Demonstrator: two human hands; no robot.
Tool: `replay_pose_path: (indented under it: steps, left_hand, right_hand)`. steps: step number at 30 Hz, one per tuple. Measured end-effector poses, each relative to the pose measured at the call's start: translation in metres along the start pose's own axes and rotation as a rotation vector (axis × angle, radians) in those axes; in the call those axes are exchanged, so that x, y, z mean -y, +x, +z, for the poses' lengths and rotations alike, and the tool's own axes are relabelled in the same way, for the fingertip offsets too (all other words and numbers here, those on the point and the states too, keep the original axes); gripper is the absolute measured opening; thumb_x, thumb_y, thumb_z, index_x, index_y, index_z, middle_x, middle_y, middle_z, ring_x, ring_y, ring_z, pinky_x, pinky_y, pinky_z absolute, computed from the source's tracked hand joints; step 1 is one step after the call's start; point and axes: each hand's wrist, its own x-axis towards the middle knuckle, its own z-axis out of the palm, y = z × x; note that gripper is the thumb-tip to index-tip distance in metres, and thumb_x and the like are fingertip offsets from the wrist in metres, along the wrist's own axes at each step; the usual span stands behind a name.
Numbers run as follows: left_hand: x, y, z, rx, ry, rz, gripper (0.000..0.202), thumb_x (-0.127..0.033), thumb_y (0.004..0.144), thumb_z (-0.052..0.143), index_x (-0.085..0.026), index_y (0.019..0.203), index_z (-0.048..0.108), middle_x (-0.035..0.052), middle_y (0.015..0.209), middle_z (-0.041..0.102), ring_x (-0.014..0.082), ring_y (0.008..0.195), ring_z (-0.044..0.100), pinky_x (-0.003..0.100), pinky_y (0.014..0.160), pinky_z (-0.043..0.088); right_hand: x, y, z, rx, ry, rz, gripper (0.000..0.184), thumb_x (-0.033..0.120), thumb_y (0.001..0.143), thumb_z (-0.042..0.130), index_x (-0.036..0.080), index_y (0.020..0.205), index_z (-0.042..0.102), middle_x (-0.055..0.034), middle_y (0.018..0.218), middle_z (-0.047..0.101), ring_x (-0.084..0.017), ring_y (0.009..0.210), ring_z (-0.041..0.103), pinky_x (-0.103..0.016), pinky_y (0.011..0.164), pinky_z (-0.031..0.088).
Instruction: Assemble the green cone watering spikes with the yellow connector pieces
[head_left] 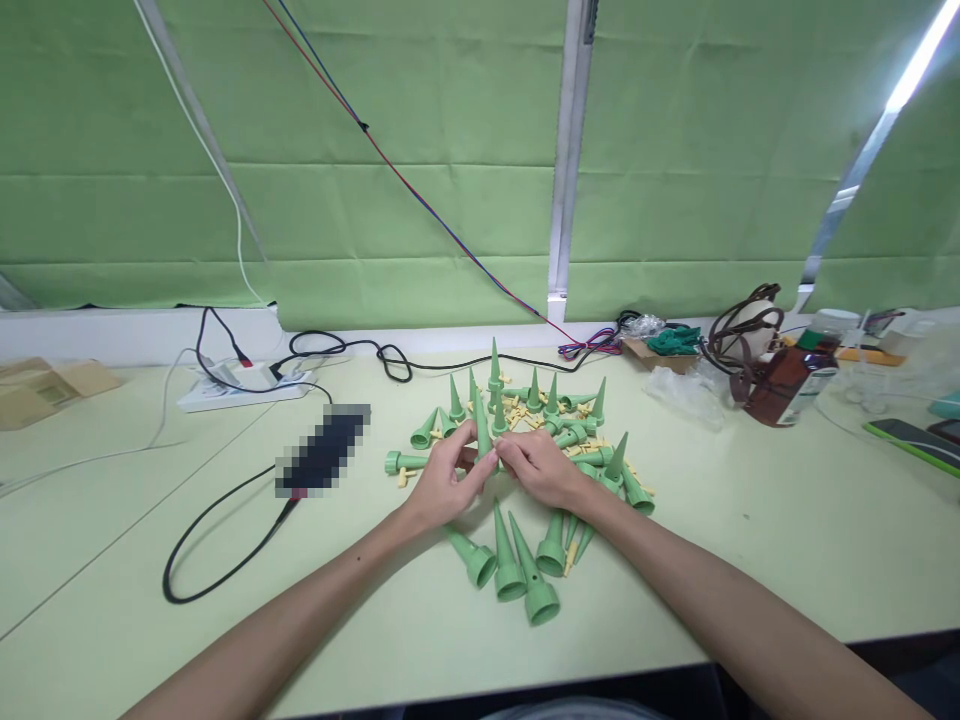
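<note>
Both hands were at work over the bench [750, 560], well back from its near edge, which ran across beneath the forearms. Over on the left, pale bench top stretched from the cluster to a dark device [330, 450]; on the right, a broader stretch reached toward a brown bottle [793, 385]. Close in, it was tight! Loose green cones [540, 598] crowded behind the fingers, beside the right wrist and in front, small yellow pieces [403, 478] strewn among them.

And the held cone [481, 425]? Right there between the hands, tip pointing up, long axis nearly upright with a slight lean to the left, wide end low by the thumb. The left hand [450, 478] had the grip curled snugly around it, thumb in front. The right hand [544, 466] was bunched at the cone's lower right side; whether its fingertips met, or pinched anything between them, I couldn't tell.
</note>
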Motion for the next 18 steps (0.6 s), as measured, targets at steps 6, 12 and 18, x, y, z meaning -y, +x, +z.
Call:
replay_pose_path:
  steps: [6,12,18]
  left_hand:
    - [-0.0007,0.0009,-0.0001,0.009,0.022,0.037,0.020,-0.035,0.089,0.059,-0.017,0.093,0.052,-0.0012,0.078,0.053,0.0094,0.057,0.052,0.021,0.050,0.043]
    - [0.0016,0.0017,-0.0003,-0.010,0.055,0.024,0.019,-0.033,0.086,0.062,-0.016,0.092,0.056,-0.0017,0.074,0.053,0.0093,0.056,0.051,0.020,0.048,0.041]
    - [0.0011,0.0036,-0.0023,-0.005,0.074,0.045,0.018,-0.034,0.087,0.062,-0.015,0.086,0.058,0.0001,0.075,0.055,0.0090,0.055,0.047,0.020,0.046,0.038]
  right_hand:
    - [-0.0006,-0.0012,0.0001,0.028,-0.016,0.027,0.042,0.032,0.103,0.036,0.019,0.063,0.044,0.0040,0.056,0.046,-0.011,0.053,0.043,-0.024,0.059,0.032]
    - [-0.0005,-0.0012,-0.0002,0.045,-0.001,0.038,0.046,0.034,0.103,0.034,0.019,0.061,0.044,0.0038,0.054,0.048,-0.011,0.053,0.045,-0.025,0.060,0.034]
    - [-0.0035,-0.0020,0.0000,0.046,0.000,0.055,0.051,0.036,0.104,0.031,0.019,0.059,0.045,0.0035,0.051,0.049,-0.012,0.051,0.046,-0.025,0.058,0.034]
